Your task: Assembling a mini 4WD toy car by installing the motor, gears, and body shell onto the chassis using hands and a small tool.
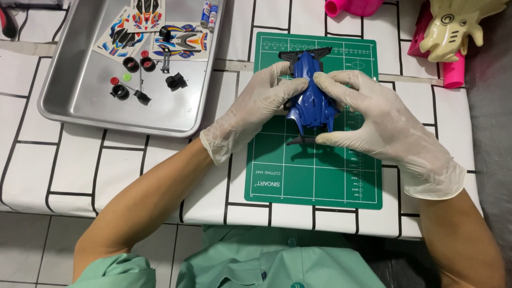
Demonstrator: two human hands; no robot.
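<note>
Both gloved hands cover much of the blue car shell (pixel 309 104), so its sides and whatever sits under it are hard to make out; only a black wing at the far end and a black tab at the near end poke out. The pink toy (pixel 354 6) at the top edge is cut off, and so is the cream figure (pixel 461 24) in the far right corner. The small parts in the tray (pixel 80 114) are tiny (black wheels, red hubs, a green dot, sticker sheets, two batteries), and their detail is unclear.

The shell sits over the green mat (pixel 314 176) on the white cloth with black lines. The left hand (pixel 253 109) grips the shell's left flank, fingers curled close around it, thumb lying across the top. The right hand (pixel 373 120) holds the other flank, fingers spread fairly wide, index finger on top near the middle, thumb pressed at the near end. The fingertips of the two hands nearly meet over the shell
</note>
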